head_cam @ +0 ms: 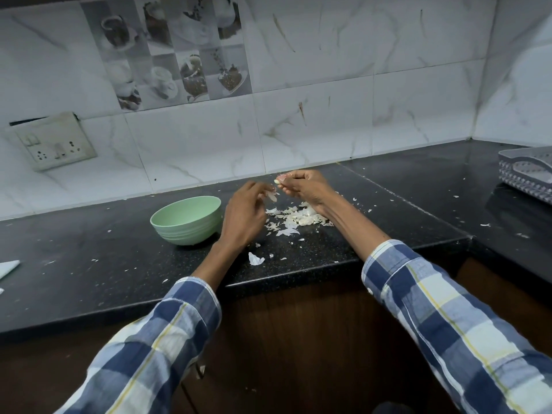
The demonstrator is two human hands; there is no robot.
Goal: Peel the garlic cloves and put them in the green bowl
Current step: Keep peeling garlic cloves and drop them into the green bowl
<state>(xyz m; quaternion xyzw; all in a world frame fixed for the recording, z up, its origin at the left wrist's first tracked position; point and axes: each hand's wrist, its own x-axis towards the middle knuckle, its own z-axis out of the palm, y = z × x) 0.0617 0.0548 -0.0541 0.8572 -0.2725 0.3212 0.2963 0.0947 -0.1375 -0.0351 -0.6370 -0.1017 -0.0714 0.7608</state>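
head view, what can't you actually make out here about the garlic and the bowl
- Inside of the green bowl: head view, near wall and low angle hide the bottom; any cloves there go unseen.
- Garlic clove in the right hand: only a tip shows past the fingers; how much skin is left is unclear.
- Left hand: its fingertips are blurred, with a pale peel near them.
- Peel pile: partly behind the right wrist.
- Grey tray: cut by the right edge.

Dim, cool, even light; faint glare on the countertop [388, 204]; edges bow, perhaps slightly soft.
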